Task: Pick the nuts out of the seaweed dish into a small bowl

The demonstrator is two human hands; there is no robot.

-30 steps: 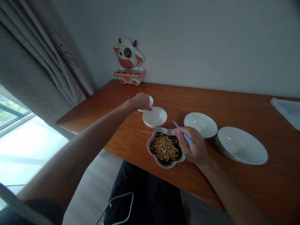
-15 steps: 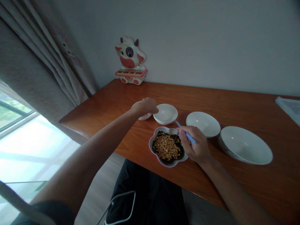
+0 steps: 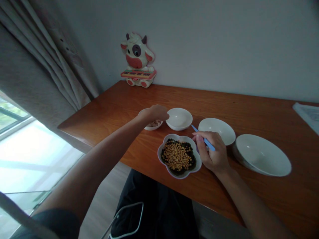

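Note:
My right hand (image 3: 213, 149) is closed around a slim light-blue utensil (image 3: 209, 144); its working end cannot be made out. It hovers by the right rim of a lilac-edged, flower-shaped bowl (image 3: 161, 159), in which yellow-brown beans (image 3: 178, 156) lie over something dark green. Farther left, my left hand (image 3: 158, 113) is curled with its knuckles up, above a small white bowl (image 3: 149, 128) of pinkish pieces (image 3: 155, 123). Its fingertips come close to the rim of another white bowl (image 3: 179, 118); what they pinch, if anything, is hidden.
Two more white bowls stand to the right, a medium one (image 3: 219, 129) and a large one (image 3: 263, 156). A cow-shaped toy keyboard (image 3: 138, 61) sits against the wall. A clear sheet (image 3: 307, 114) lies at the right edge of the wooden table (image 3: 249, 114).
My right hand and the blue utensil have shifted slightly right, away from the flower-shaped bowl. The second white bowl appears a little farther right, and more pinkish pieces show under my left hand.

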